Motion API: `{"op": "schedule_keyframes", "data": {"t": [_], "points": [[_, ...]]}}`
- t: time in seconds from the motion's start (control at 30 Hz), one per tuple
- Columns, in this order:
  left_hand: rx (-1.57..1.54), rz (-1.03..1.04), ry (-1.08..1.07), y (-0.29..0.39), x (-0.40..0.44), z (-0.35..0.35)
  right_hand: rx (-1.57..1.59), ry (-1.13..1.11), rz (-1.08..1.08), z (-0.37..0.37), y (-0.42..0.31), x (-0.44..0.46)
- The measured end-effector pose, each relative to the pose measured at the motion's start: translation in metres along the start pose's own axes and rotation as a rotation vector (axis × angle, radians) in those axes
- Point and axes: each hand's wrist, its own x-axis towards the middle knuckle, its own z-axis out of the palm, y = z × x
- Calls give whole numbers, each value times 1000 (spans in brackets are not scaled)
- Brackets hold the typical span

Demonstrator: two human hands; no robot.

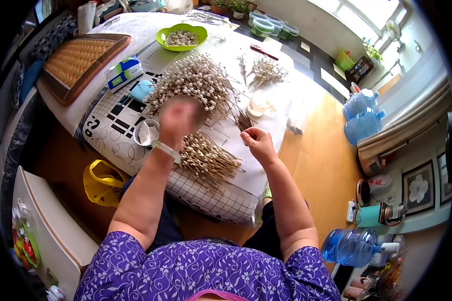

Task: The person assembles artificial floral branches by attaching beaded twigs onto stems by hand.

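Left of the large beaded bunch (201, 75), I see a tissue pack (124, 72) and, nearer the wearer, a cup (146, 133) holding something white. I have the left hand (181, 116) at the bunch's near edge, too blurred for me to tell how its fingers stand. Beyond the bunch sits a green bowl (201, 33); on its near side lies a second bundle (208, 159). To its right I find short dark stems (243, 121), a white tub (257, 104) and the right hand (258, 144), thumb and fingertips pinched together; whether they grip anything, I cannot tell.
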Motion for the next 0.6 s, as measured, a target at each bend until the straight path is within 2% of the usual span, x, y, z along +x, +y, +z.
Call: {"op": "schedule_keyframes", "data": {"t": [0.07, 0.1, 0.17, 0.2, 0.3, 0.37, 0.47, 0.6], "points": [[-212, -54, -155, 12, 11, -4, 6, -21, -13, 12, -11, 8], [-54, 75, -67, -3, 21, -8, -122, -45, -33, 16, -22, 8], [-183, -61, 14, 10, 22, -6, -306, -233, 30, 20, -32, 7], [-204, -126, 61, 16, 21, -6, -543, -286, 51, 22, -54, -1], [-230, -207, 98, 21, 17, -12, -630, -364, 18, 23, -51, -10], [-123, -201, 42, 26, 11, -10, -533, -434, 104, 23, -52, -18], [-104, -179, 35, 24, 11, -12, -348, -516, 12, 32, -61, -35], [-99, -153, 37, 20, 9, -7, -617, -547, -249, 58, -82, -66]]}}
